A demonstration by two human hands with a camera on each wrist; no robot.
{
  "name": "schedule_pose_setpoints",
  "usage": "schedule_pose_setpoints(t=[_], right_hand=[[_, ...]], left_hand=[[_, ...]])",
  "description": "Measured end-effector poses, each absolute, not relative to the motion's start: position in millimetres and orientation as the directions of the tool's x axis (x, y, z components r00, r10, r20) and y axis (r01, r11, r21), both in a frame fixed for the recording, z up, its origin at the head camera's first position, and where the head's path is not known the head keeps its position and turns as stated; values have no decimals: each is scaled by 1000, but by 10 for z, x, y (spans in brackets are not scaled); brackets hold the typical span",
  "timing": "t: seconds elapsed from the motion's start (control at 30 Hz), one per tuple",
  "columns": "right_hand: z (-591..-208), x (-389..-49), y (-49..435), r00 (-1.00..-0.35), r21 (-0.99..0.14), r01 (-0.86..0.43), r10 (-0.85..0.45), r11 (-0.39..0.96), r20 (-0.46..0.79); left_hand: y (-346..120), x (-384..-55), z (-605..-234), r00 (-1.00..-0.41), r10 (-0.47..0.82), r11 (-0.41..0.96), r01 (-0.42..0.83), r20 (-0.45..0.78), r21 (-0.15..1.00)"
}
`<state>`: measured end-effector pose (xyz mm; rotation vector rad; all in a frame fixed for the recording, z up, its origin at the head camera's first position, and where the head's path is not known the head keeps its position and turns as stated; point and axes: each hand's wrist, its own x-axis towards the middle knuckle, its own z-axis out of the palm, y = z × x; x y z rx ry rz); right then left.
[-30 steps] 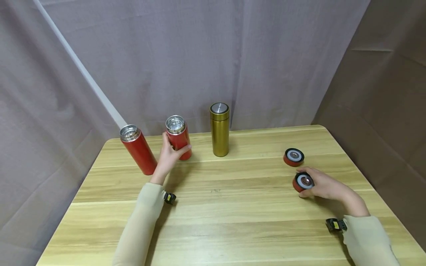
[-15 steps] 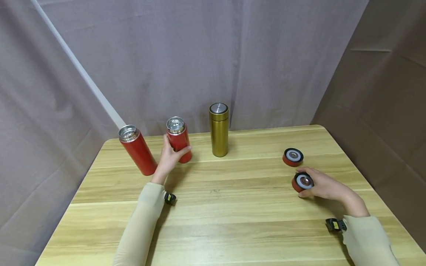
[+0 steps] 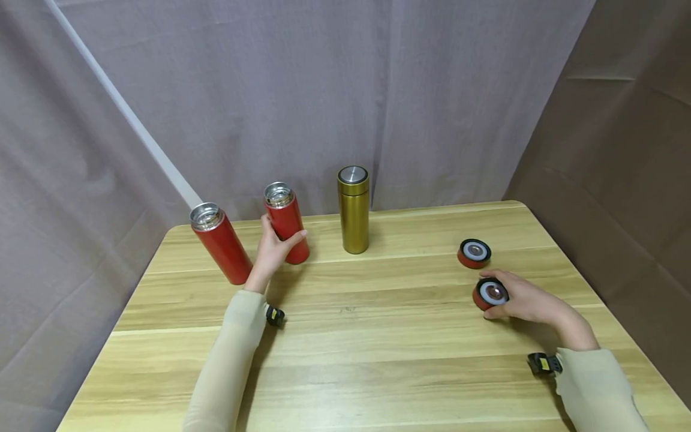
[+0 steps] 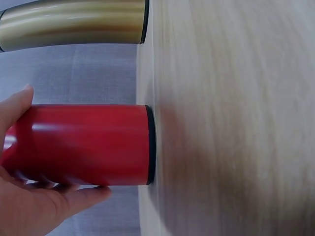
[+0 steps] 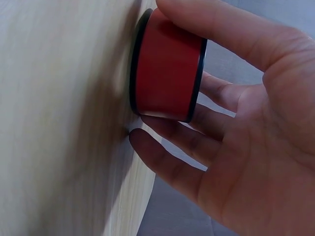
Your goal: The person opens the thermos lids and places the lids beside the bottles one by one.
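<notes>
Near the back of the table, my left hand point(image 3: 272, 252) grips an uncapped red thermos bottle point(image 3: 288, 222), with thumb and fingers around its side. Its steel mouth faces up; in the left wrist view the black base of the red bottle point(image 4: 93, 145) sits at the tabletop. Left of it stands another open red thermos bottle point(image 3: 224, 251). My right hand point(image 3: 526, 298) pinches a red lid point(image 3: 480, 298) that lies with its pale inner side up. Thumb and fingertips sit on the rim of the lid point(image 5: 167, 66) in the right wrist view. Just behind lies a second upturned red lid point(image 3: 473, 257).
A gold thermos bottle point(image 3: 354, 213), its lid on, stands upright to the right of the held bottle. The wooden table point(image 3: 345, 354) ends at a grey curtain point(image 3: 302, 90) behind, and a brown cloth point(image 3: 621, 180) hangs on the right.
The held red bottle has gone from tilting its mouth toward me to standing more upright, the left hand still gripping it. The right hand and its lid have stayed put.
</notes>
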<state>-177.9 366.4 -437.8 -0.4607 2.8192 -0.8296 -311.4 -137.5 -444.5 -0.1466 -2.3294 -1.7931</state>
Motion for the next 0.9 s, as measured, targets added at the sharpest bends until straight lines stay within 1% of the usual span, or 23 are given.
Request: schedule_pose_setpoints(t=[0.17, 0.37, 0.43, 0.53, 0.73, 0.9], right_hand=[[-4362, -1778, 3665, -941, -547, -240, -330, 802, -70], [-4216, -1766, 3629, -938, -560, -243, -338, 792, -71], [-4133, -1766, 3606, -937, -555, -256, -344, 792, -59], [-3987, -1773, 3566, -945, -536, -264, -326, 802, -21], [-3745, -1800, 3498, -955, -548, -284, -284, 787, 86], [-3689, -1814, 3425, -952, -553, -299, -282, 778, 118]], left_hand=[[-1378, -3120, -4434, -978, -40, 268, 185, 203, 945], [-1372, -2997, -4276, -978, -37, 204, 195, 207, 959], [-1376, -2932, -4187, -971, -46, 206, 219, 233, 954], [-1400, -2828, -4045, -953, -70, 265, 267, 295, 926], [-1419, -2647, -3803, -892, -124, 342, 373, 435, 862], [-1348, -2500, -3760, -858, -159, 331, 419, 488, 845]])
